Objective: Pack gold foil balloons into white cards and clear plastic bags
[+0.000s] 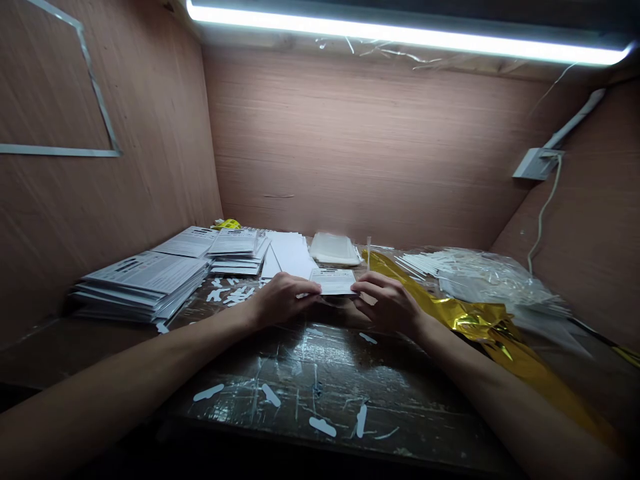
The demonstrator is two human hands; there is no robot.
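A small white printed card (332,281) is held up over the middle of the table, tilted toward me. My left hand (285,298) pinches its left edge between thumb and fingers. At the right edge, my right hand (387,300) is closed on the same card. A thin translucent strip (369,253) rises upright from behind the right fingers; whether they grip it too I cannot tell. Behind the card lies a stack of clear plastic sleeves (334,249), with blank white sheets (290,255) to its left.
Stacks of printed cards (145,272) fill the left. White hang-hole cutouts (323,427) are scattered over the dark table (280,373). Gold foil (475,317) runs along the right, beside a plastic bag with white strips (470,277). A yellow tape roll (229,224) sits far back.
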